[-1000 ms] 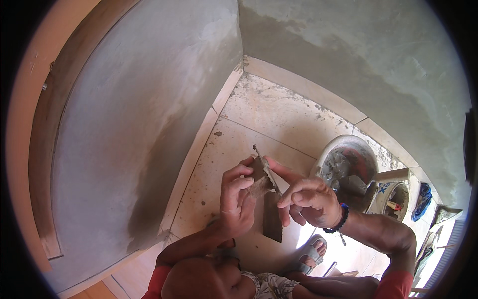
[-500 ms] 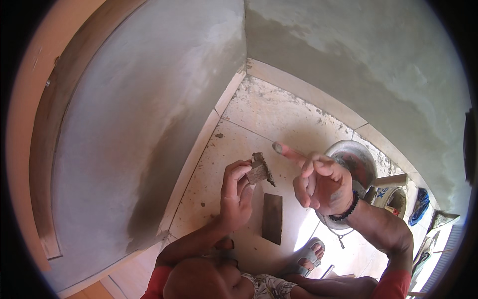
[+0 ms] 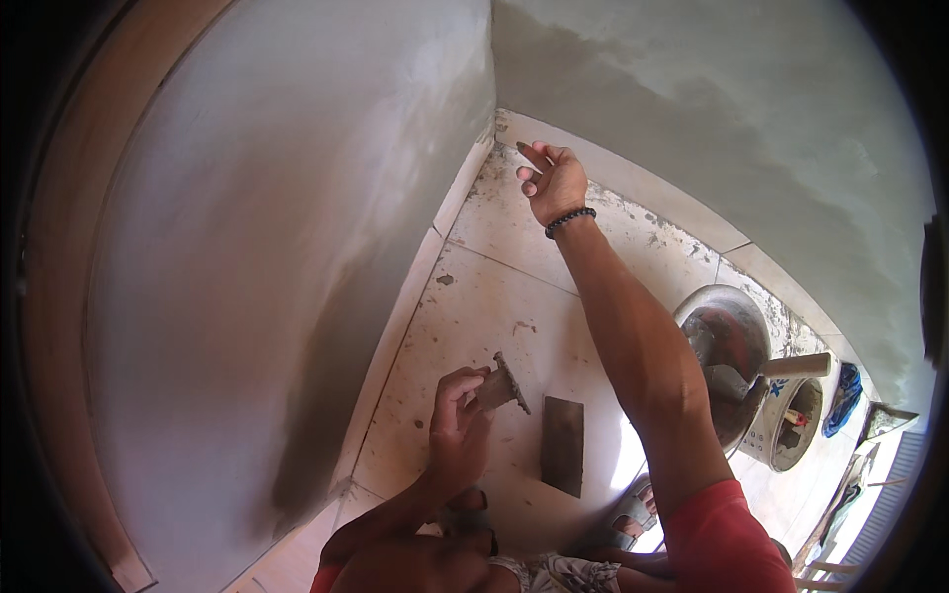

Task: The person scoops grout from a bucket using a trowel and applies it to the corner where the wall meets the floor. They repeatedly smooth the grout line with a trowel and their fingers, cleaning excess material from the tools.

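Note:
My left hand (image 3: 458, 425) is closed on a small grey-brown scraper (image 3: 501, 386), whose edge is caked with wet mortar. Stretched far forward, my right hand (image 3: 556, 186) is near the inner corner where the two plastered walls (image 3: 415, 109) meet. Its index finger points out with grey mortar on the tip, and the other fingers are loosely bent and apart; I see nothing held in it. Just below the hand runs the pale tile skirting (image 3: 652, 183). A brown rectangular board (image 3: 562, 445) lies on the floor to the right of my left hand.
Right of my right forearm stands a round basin (image 3: 746, 306) smeared with mortar. A trowel (image 3: 791, 367) lies across its near side. Next to it are a bucket (image 3: 791, 450) and blue plastic (image 3: 843, 400). Mortar crumbs dot the tiled floor (image 3: 494, 306). My sandalled feet are below.
My right hand has swung from in front of my body, beside the scraper, forward and left to the wall corner. My left hand, still gripping the scraper, is slightly lower.

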Action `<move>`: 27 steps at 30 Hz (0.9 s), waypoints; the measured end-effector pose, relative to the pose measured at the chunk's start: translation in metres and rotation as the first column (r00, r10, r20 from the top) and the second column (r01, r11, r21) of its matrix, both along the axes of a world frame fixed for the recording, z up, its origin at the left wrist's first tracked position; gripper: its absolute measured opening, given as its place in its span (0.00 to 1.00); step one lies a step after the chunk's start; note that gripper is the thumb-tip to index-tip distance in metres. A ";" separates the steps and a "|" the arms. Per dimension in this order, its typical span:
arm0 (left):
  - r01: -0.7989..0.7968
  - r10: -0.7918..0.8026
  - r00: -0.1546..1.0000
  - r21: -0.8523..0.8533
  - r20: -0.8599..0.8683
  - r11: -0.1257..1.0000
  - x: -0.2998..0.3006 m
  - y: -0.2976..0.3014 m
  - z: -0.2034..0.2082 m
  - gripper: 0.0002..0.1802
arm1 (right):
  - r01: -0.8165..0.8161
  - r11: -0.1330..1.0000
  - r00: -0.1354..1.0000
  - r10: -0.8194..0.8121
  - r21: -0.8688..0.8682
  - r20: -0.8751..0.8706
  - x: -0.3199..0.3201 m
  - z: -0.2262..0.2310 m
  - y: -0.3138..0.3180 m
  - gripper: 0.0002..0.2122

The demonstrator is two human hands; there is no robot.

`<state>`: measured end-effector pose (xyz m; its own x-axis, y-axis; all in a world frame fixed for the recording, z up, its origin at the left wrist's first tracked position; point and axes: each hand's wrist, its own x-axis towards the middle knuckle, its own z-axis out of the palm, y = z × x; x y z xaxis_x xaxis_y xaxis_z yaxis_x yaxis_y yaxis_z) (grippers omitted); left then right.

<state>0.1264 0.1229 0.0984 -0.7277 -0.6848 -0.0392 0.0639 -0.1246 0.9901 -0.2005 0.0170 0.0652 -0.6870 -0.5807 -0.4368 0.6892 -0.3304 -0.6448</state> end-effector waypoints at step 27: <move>0.005 -0.008 0.994 0.035 0.110 0.999 0.035 -0.032 -0.001 0.23 | 0.079 0.971 0.983 -0.038 -0.227 0.180 -0.015 -0.060 -0.067 0.15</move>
<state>0.1610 0.0907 0.0976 -0.7220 -0.6769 -0.1435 -0.0467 -0.1593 0.9861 -0.2157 -0.0502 0.0048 -0.6490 -0.6410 -0.4098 0.7582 -0.5002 -0.4183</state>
